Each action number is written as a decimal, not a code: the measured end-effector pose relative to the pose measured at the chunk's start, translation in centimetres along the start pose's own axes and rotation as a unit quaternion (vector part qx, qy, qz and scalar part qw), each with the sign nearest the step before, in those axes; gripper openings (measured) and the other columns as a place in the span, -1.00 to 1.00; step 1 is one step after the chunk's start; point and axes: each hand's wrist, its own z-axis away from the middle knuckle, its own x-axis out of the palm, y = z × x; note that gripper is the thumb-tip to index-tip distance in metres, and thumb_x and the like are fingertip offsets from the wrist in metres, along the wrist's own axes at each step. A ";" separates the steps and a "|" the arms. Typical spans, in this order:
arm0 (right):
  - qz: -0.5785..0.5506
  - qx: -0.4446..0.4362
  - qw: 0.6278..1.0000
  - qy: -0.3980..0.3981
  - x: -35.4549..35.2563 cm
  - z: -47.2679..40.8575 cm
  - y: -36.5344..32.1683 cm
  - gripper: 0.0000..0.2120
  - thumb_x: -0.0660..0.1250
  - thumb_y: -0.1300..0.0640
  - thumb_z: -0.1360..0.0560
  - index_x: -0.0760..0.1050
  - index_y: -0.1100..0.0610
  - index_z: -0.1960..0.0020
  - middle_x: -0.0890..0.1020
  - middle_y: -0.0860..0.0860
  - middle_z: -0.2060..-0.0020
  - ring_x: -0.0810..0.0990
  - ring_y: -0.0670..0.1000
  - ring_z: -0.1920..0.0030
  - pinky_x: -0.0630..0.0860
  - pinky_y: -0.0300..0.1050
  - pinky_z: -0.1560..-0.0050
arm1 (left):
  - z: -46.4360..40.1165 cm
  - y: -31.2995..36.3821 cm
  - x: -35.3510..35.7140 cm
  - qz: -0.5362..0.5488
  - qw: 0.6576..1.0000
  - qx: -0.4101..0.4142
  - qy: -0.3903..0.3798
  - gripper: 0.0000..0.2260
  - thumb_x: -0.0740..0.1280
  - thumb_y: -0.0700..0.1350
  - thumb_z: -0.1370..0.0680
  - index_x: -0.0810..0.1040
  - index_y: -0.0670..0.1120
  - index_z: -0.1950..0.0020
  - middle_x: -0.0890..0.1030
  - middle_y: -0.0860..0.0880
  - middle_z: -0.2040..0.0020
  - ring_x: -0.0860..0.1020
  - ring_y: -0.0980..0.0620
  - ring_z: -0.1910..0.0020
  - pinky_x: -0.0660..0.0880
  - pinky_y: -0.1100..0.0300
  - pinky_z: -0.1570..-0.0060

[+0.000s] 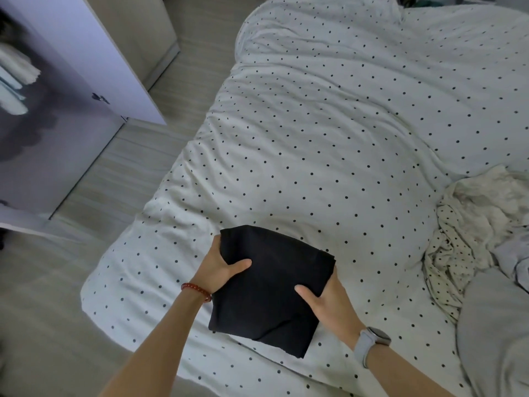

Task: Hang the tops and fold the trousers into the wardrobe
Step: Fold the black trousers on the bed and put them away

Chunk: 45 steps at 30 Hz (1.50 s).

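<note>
Folded black trousers [269, 287] held over a bed's polka-dot duvet [329, 138], the left hand [220, 269] and right hand [329, 302] each keeping a closed grip on opposite edges; an open wardrobe [57, 110] stands left

This is a bedroom in a home. A bed [329, 124] fills most of the view, covered by a rumpled white duvet [343, 167] with small dark dots. More loose laundry [469, 224] lies crumpled at its right side. To the left stands an open wardrobe [43, 133] with pale clothes [15, 78] hanging inside, on a light wood-look floor [120, 173].
</note>
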 end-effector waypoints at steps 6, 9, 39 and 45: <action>0.053 -0.017 0.993 0.104 1.1 -1.1 -0.5 -0.56 0.22 0.14 -0.56 0.22 0.22 -0.39 0.53 0.10 -0.19 0.54 0.13 -0.16 0.38 -0.27 -0.06 | -1.2 0.4 0.5 -0.052 0.998 -0.034 0.000 -0.54 0.40 0.09 -0.45 0.31 0.09 -0.28 0.52 0.07 -0.11 0.51 -0.03 -0.15 0.49 0.13 -0.07; 0.076 -0.043 0.987 0.137 1.0 -1.8 -1.1 -0.57 0.17 0.12 -0.57 0.23 0.23 -0.40 0.54 0.10 -0.19 0.57 0.14 -0.11 0.46 -0.15 -0.06 | -1.4 0.5 0.5 -0.150 0.988 -0.008 0.039 -0.54 0.29 0.20 -0.45 0.34 -0.01 -0.23 0.54 -0.01 -0.09 0.48 -0.11 -0.16 0.38 -0.09 -0.25; -0.083 -0.427 0.887 0.157 29.9 3.8 -58.3 -0.76 0.13 0.11 -0.60 0.29 0.26 -0.16 0.53 0.16 0.01 0.51 0.21 0.03 0.44 0.07 0.02 | 22.9 17.3 -52.0 -0.054 0.804 0.366 0.466 -0.34 0.31 0.07 -0.53 -0.01 0.10 -0.50 0.22 0.06 -0.47 0.27 0.06 -0.40 0.21 0.24 -0.31; -0.125 -0.469 0.857 0.174 33.2 4.2 -66.1 -0.81 0.13 0.13 -0.60 0.28 0.22 -0.15 0.52 0.10 0.12 0.45 0.12 0.20 0.35 -0.05 0.20 | 24.7 20.2 -59.4 -0.064 0.780 0.409 0.469 -0.26 0.36 -0.01 -0.51 -0.06 0.09 -0.52 0.20 -0.01 -0.47 0.23 0.05 -0.41 0.16 0.28 -0.26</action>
